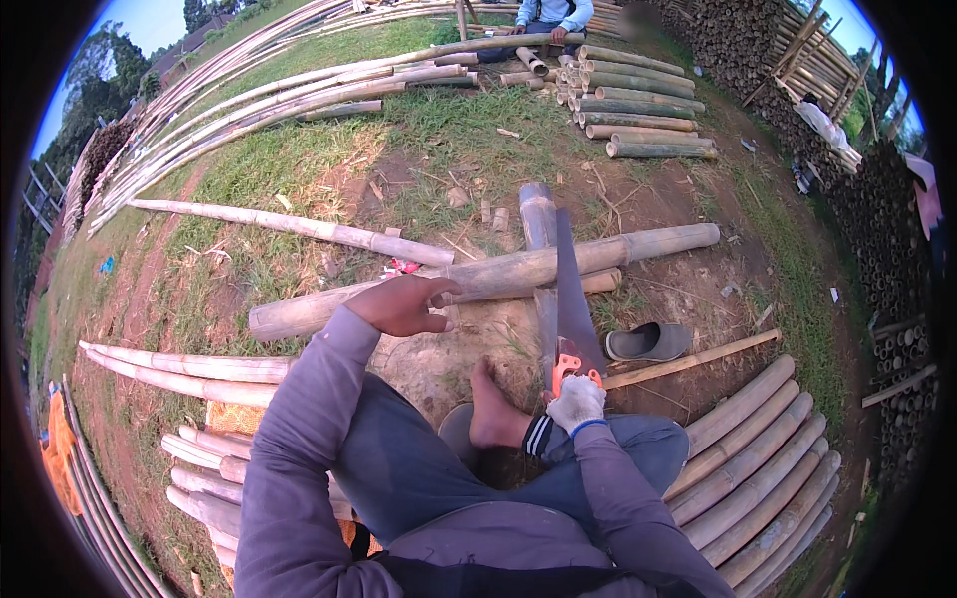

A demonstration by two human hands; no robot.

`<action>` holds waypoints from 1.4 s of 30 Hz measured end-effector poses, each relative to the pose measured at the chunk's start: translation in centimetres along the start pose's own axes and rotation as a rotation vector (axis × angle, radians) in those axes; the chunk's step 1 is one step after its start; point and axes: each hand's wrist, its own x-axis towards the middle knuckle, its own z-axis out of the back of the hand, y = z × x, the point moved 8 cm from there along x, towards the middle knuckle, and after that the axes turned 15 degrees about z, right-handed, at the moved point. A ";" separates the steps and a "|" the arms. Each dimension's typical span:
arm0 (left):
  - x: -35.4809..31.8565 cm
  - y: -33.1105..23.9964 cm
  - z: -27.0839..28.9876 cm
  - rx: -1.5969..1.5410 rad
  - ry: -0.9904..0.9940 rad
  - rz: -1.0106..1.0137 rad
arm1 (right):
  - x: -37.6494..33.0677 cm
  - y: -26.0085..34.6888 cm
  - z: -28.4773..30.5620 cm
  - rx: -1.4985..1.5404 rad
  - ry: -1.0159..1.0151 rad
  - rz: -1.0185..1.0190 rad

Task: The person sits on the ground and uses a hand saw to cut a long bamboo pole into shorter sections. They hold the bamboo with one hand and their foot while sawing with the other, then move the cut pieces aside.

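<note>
Bamboo pole (478, 277) steadied by the open left hand (404, 304); gloved right hand (575, 401) grips a saw (572, 299).

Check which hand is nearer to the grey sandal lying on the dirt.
Right. The right hand, gloved and gripping the saw handle, sits just left of the grey sandal. The left hand rests on the bamboo pole, farther off.
</note>
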 end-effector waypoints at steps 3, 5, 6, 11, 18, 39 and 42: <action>0.2 0.3 -0.1 -0.013 0.003 -0.016 | 0.0 0.1 0.4 0.000 0.006 -0.001; 0.3 0.3 -0.1 -0.007 0.015 -0.004 | 0.0 0.1 0.6 0.002 0.040 -0.019; 0.3 0.3 -0.2 -0.003 0.019 0.004 | 0.0 0.2 0.7 0.004 0.057 -0.025; 0.4 0.6 -0.2 -0.007 -0.024 -0.038 | 0.0 0.2 0.8 0.012 0.077 -0.036; 0.1 0.3 -0.1 0.010 0.000 0.008 | -0.1 0.2 0.6 0.014 0.045 -0.031; 0.9 0.6 1.1 0.009 -0.050 -0.027 | 1.4 -0.1 0.8 0.017 0.023 -0.017; 0.1 0.4 -0.3 -0.013 -0.017 -0.022 | -0.3 0.0 0.2 -0.010 0.024 -0.007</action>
